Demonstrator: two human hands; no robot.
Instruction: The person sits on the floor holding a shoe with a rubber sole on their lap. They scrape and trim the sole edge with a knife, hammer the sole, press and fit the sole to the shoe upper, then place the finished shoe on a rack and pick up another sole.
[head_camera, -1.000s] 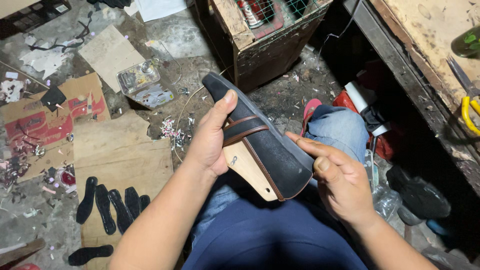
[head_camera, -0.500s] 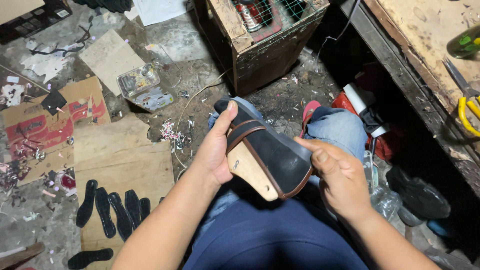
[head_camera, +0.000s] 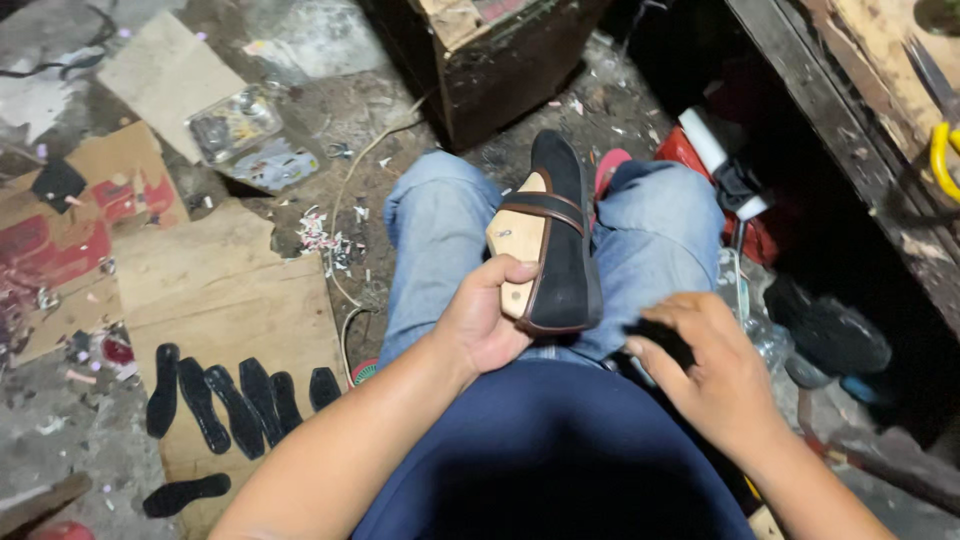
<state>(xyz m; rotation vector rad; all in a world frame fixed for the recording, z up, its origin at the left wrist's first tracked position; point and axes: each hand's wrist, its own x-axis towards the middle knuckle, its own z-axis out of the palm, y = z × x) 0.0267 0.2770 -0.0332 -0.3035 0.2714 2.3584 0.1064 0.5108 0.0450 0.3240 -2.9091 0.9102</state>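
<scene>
My left hand (head_camera: 486, 318) grips the heel end of a black shoe with brown trim (head_camera: 562, 240), mounted on a pale wooden last (head_camera: 520, 248). The shoe rests between my knees, toe pointing away from me. My right hand (head_camera: 712, 375) hovers over my right thigh, just right of the shoe's heel and apart from it, fingers curled over a small dark object (head_camera: 660, 338) whose kind I cannot make out. I am seated in blue jeans (head_camera: 440, 240) and a dark blue shirt.
Several black sole cutouts (head_camera: 235, 395) lie on cardboard sheets (head_camera: 220, 290) at the left. A dark wooden box (head_camera: 500, 55) stands ahead. A workbench (head_camera: 880, 90) with a yellow-handled tool (head_camera: 940, 160) runs along the right. A red container (head_camera: 700, 150) and clutter sit beside my right leg.
The shoe has been turned and lowered from in front of me down between my knees. My right hand has let go of its heel and dropped to my right thigh.
</scene>
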